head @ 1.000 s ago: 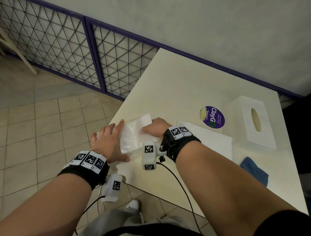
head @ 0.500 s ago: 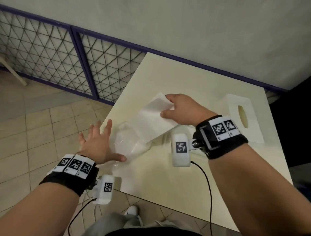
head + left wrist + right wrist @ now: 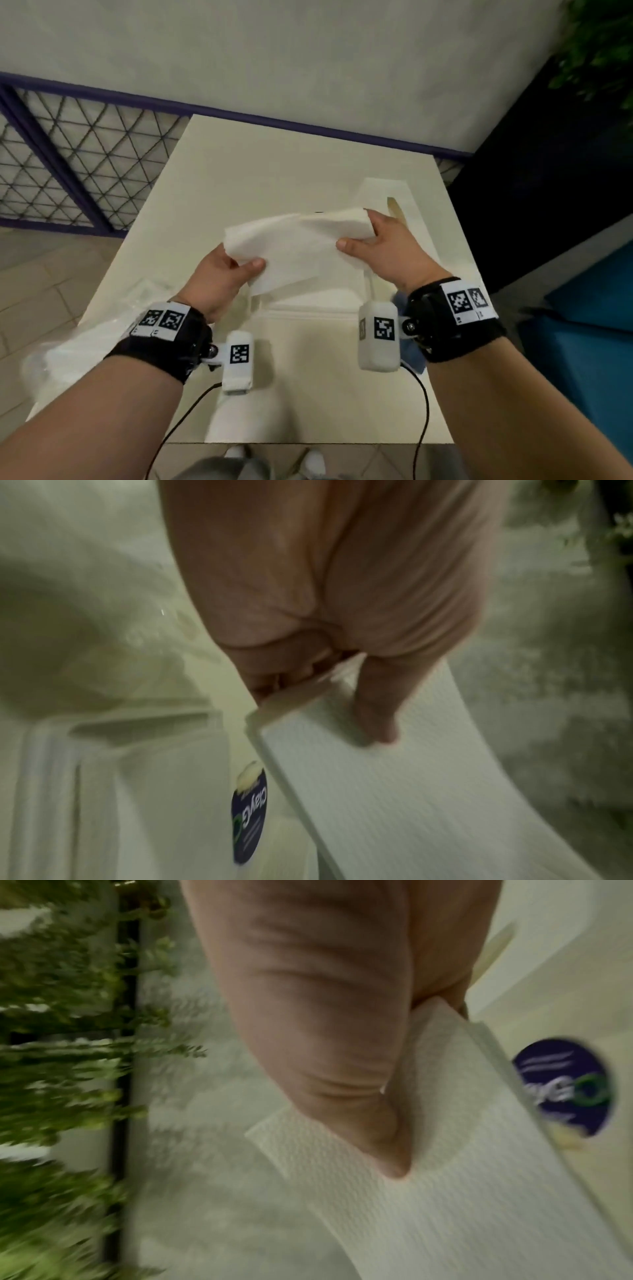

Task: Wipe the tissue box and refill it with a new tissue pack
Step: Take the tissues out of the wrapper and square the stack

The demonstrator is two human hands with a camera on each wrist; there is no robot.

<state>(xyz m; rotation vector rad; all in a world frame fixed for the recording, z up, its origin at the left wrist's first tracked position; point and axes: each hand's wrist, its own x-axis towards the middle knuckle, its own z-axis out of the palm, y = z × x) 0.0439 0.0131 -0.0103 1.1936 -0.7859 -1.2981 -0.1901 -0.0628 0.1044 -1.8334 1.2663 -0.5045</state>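
Both hands hold a stack of white tissues (image 3: 298,246) above the middle of the table. My left hand (image 3: 239,265) grips its near left end, thumb on top. My right hand (image 3: 359,233) grips the far right end. In the left wrist view the thumb presses on the tissue stack (image 3: 411,804); the right wrist view shows the same grip on the tissue stack (image 3: 479,1218). The white tissue box cover (image 3: 416,219) with its oval slot stands just behind my right hand. A flat white box base (image 3: 308,318) lies under the stack.
The empty clear plastic wrapper (image 3: 85,342) lies at the table's near left edge. A blue cloth (image 3: 409,356) lies mostly hidden behind the right wrist camera. A round purple sticker (image 3: 250,810) is on the table. A dark panel and a plant (image 3: 599,41) are at the right.
My right hand pulled the tissue stack out of the clear wrapper and carried it right. My left hand let go of the wrapper and took the stack's other end.
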